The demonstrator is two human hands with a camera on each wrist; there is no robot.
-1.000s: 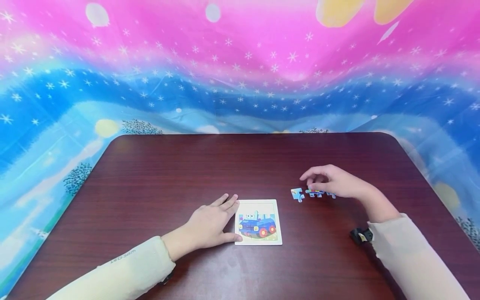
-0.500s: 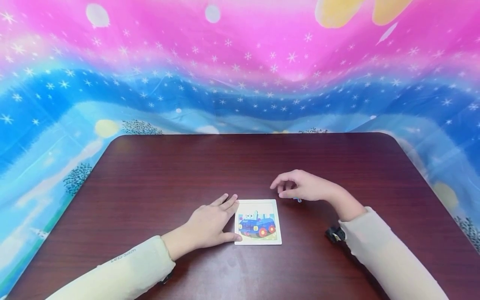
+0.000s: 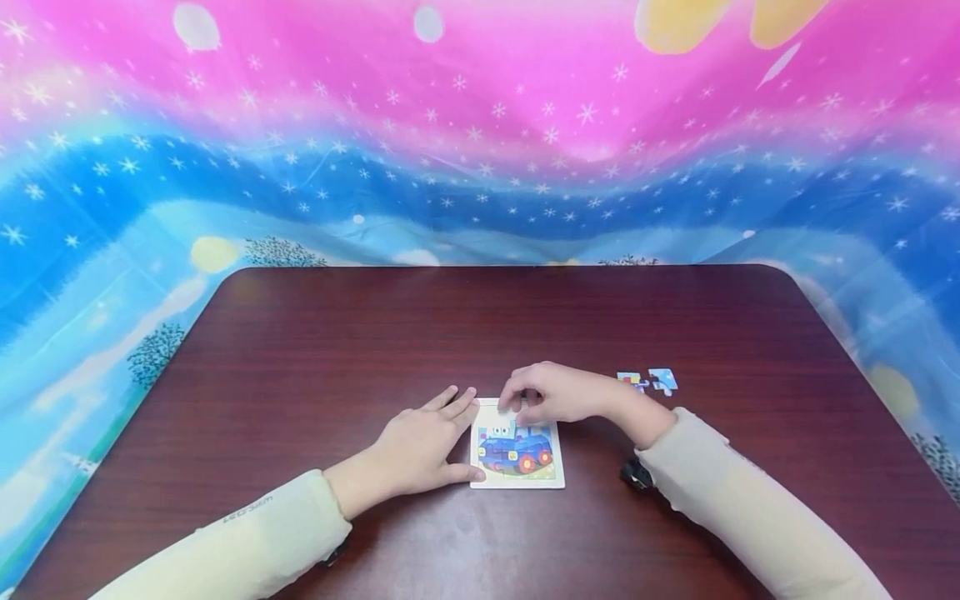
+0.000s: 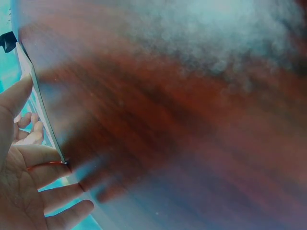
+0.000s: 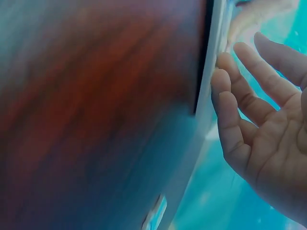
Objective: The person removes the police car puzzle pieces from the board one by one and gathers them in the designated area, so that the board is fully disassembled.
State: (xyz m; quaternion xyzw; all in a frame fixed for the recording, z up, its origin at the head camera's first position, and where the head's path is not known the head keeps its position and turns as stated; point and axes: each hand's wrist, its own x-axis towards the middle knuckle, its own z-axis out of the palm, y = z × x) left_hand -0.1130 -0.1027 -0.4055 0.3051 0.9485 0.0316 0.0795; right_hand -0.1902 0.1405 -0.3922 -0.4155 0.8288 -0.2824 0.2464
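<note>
the step in hand looks like setting a piece into the upper part of the jigsaw board (image 3: pixel 517 484), which lies flat between the hands, with a blue vehicle picture (image 3: pixel 498 458) partly made up in it. the left hand (image 3: pixel 420 450) lies spread, fingers apart, its thumb and a fingertip touching the board's near side as if to brace it. the right hand (image 3: pixel 558 396) bends over the board's far right corner; whether its fingers pinch a piece i cannot tell (they hide the very spot that matters). the next move seems to call for matching a piece's tabs to its neighbours and pressing it level while the board stays put. beyond the right wrist lie two loose pieces, one multicoloured (image 3: pixel 630 381), one light blue (image 3: pixel 663 380). the right forearm lies between them and the person, so reaching them probably means swinging that hand back outward over the table (image 3: pixel 360 333).
</note>
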